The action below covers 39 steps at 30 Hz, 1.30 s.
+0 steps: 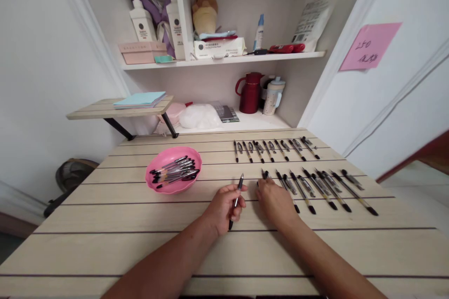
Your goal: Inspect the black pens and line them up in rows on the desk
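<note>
My left hand (226, 205) is closed around a pen (235, 202), held tilted with its metallic tip up and its black end down. To its right, my right hand (275, 201) rests low over the table at the left end of the front row. Its curled fingers are at a small black pen part (265, 174); the fingertips and whatever they grip are mostly hidden. Beside it lies the front row of slim pen pieces (307, 195) with black ends, alternating with short clear-and-black pieces (350, 179). A similar back row (268, 151) lies farther off.
A pink bowl (171, 190) of pens stands left on the slatted table (196, 247). Behind it, a small raised stand (91, 111) bears coloured paper (140, 99). A red jug (250, 93) and a cup (273, 97) stand at the back, under a loaded shelf (228, 60).
</note>
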### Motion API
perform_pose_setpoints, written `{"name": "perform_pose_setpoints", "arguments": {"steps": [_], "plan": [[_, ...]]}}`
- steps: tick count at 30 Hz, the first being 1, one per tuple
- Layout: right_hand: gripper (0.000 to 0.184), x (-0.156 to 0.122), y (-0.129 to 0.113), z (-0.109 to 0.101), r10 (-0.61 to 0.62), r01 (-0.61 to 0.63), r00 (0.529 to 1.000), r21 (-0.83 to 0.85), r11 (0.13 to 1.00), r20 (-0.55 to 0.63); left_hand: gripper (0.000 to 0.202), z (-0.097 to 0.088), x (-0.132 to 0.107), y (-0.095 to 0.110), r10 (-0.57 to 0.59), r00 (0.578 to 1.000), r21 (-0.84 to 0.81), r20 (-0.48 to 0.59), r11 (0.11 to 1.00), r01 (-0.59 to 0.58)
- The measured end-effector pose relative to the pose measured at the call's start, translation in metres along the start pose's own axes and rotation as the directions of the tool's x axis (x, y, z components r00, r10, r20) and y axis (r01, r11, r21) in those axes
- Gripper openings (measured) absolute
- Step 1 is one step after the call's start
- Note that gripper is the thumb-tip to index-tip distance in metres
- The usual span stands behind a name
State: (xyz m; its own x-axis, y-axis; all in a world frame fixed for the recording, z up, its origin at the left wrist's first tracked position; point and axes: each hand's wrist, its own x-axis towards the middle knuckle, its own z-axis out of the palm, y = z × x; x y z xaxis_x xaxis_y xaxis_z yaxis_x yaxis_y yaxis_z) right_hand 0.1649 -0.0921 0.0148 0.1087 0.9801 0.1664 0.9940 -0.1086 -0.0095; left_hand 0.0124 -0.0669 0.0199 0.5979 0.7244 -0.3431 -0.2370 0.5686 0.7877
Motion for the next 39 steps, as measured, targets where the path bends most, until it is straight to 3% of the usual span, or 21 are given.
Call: {"name": "perform_pose_setpoints", "arguments": {"steps": [7, 13, 26, 39], "plan": [[0.018, -0.019, 0.018, -0.009, 0.091, -0.091, 0.991, 0.0, 0.996, -0.099, 0.033, 0.002, -0.001, 0.002, -0.007, 0.999, 0.005, -0.032, 1.0, 0.007], [0.016, -0.039, 0.027, 0.003, 0.081, -0.081, 0.995, 0.009, 0.997, -0.059, 0.032, 0.001, -0.001, 0.002, -0.003, 1.0, 0.012, -0.015, 1.0, 0.003], [0.018, -0.047, 0.031, 0.0, 0.098, -0.097, 0.995, 0.029, 0.995, -0.02, 0.035, 0.004, 0.001, 0.0, 0.015, 0.995, 0.072, -0.096, 0.997, -0.008], [0.018, -0.048, 0.033, 0.002, 0.106, -0.105, 0.994, 0.047, 0.993, -0.028, 0.032, 0.005, 0.0, 0.0, 0.022, 0.997, 0.089, -0.076, 0.996, -0.015]]}}
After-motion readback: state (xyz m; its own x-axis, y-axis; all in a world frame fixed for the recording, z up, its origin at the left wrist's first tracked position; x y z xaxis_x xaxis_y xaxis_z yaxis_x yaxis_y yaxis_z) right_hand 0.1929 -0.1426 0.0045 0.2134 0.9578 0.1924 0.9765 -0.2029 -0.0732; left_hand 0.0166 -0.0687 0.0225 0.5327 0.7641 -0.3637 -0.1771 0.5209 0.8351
